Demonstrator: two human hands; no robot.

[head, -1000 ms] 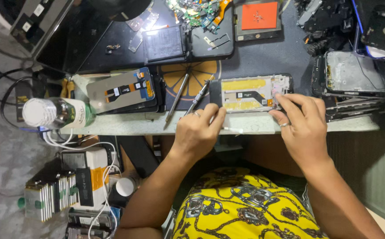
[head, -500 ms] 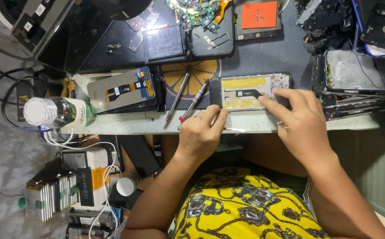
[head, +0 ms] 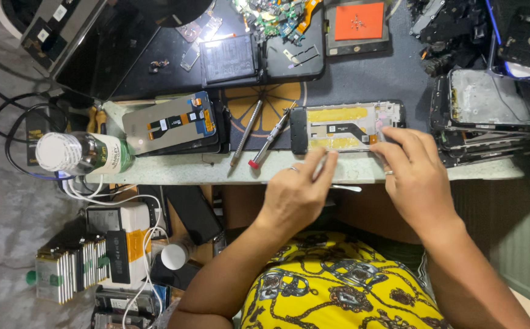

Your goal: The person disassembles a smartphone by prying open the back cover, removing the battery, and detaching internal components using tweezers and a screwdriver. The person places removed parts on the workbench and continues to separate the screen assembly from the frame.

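Observation:
An opened phone [head: 344,125] with yellow and orange flex cables lies face down at the table's front edge. My left hand [head: 295,195] reaches up to its lower edge with thumb and forefinger, and thin metal tweezers [head: 349,187] stick out to the right from under the palm. My right hand [head: 417,176] grips the phone's right end with its fingertips. Two screwdrivers, one plain metal [head: 245,133] and one with a red tip [head: 270,137], lie just left of the phone.
A display panel [head: 170,125] with a flex cable lies at left, beside a plastic bottle [head: 82,153]. Stacked phone frames [head: 490,113] sit at right, with loose boards and an orange-backed part [head: 356,21] at the back. Batteries and cables [head: 82,268] lie on the floor.
My left hand has slid right along the phone's lower edge, tweezers with it. My right hand has shifted slightly left and up over the phone's right end.

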